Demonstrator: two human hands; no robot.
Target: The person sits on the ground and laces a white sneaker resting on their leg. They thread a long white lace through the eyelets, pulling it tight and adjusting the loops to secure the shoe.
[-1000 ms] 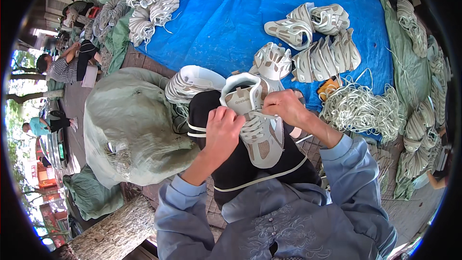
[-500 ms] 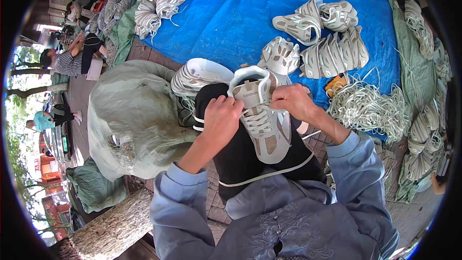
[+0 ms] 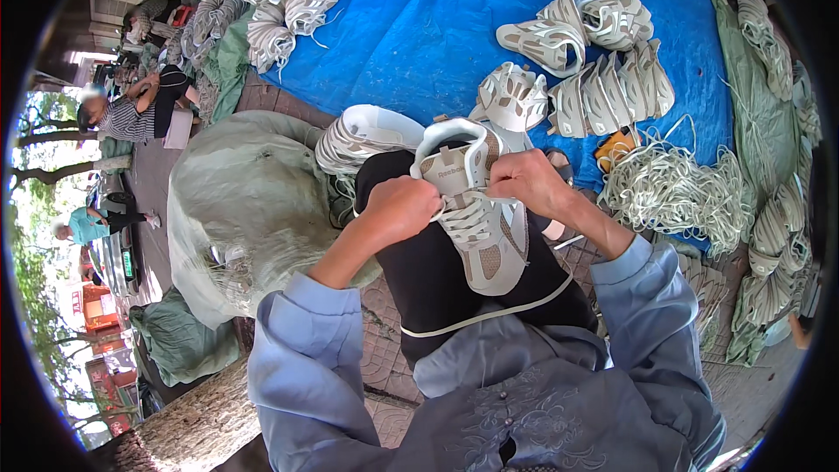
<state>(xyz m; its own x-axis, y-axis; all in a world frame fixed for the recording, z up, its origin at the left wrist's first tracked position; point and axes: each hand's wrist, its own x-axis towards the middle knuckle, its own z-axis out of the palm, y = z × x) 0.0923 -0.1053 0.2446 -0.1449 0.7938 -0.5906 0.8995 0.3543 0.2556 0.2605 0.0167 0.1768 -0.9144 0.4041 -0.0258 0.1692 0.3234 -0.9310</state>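
A beige-and-white sneaker upper (image 3: 496,273) rests over my dark-clad thighs, toe toward me and collar away. Its pale shoelace (image 3: 468,225) crosses the front in several rows. My left hand (image 3: 404,207) is closed at the left row of eyelets, just below the tongue, pinching the shoelace. On the opposite side my right hand (image 3: 533,185) pinches the lace near the top eyelets, knuckles up. The exact lace ends are hidden by my fingers. Just past the collar, another upper (image 3: 514,94) lies on the blue tarp (image 3: 411,44).
Nested uppers (image 3: 363,135) sit left of my knees, beside a large pale sack (image 3: 249,210). To the right are a tangled heap of laces (image 3: 673,192), an orange object (image 3: 617,149) and a row of uppers (image 3: 612,92). Several people are at the far left.
My left wrist and forearm have swung slightly left and lower, its fingers still at the eyelets. My right hand stays nearly in place. The upper has hardly moved.
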